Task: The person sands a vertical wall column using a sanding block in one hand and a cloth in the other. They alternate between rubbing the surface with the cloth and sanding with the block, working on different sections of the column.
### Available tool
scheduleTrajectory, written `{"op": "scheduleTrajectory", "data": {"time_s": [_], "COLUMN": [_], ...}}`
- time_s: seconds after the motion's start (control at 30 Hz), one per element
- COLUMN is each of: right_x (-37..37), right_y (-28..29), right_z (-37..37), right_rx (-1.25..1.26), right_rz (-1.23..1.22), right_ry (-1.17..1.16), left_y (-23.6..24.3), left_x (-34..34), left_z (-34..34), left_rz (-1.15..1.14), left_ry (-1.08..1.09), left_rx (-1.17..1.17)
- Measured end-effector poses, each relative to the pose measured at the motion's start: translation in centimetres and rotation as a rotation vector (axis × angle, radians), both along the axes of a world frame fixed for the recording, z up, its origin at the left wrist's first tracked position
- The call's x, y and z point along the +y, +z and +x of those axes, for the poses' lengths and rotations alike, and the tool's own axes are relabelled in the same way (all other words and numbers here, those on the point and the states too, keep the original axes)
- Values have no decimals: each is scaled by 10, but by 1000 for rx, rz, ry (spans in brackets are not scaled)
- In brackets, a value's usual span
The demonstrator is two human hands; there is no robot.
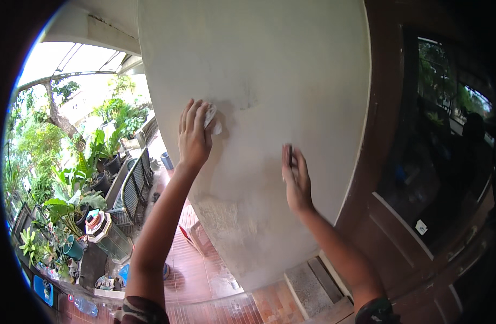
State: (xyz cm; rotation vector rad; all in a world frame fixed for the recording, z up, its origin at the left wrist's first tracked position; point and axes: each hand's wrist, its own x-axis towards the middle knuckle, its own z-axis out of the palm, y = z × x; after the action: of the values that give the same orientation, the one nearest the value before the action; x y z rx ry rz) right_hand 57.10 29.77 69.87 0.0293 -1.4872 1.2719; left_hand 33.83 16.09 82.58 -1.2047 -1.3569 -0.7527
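Both my arms reach up toward a pale painted wall. My left hand is closed on a crumpled white cloth or tissue, held against or very near the wall; the exact contact cannot be told. Just right of it the wall carries grey smudges. Lower and to the right, my right hand pinches a small, dark, narrow object that stands upright between thumb and fingers. Motion blur hides its kind. Below the hands, a rough, stained patch marks the wall.
A brown door with dark glass stands at the right. A concrete step lies at the wall's foot. Reddish floor tiles spread below. To the left are a metal bench, an octagonal stand, potted plants and a plastic bottle.
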Motion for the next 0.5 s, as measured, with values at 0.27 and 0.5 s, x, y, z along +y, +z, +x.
{"op": "scheduleTrajectory", "data": {"time_s": [0.27, 0.5], "right_x": [71, 85], "right_y": [191, 200], "right_z": [-121, -175], "right_rx": [162, 221], "right_rz": [796, 873], "right_ry": [-1001, -1149], "left_y": [23, 15], "left_x": [34, 39], "left_z": [-27, -42], "left_rz": [-179, -166], "left_ry": [146, 77], "left_rx": [202, 238]}}
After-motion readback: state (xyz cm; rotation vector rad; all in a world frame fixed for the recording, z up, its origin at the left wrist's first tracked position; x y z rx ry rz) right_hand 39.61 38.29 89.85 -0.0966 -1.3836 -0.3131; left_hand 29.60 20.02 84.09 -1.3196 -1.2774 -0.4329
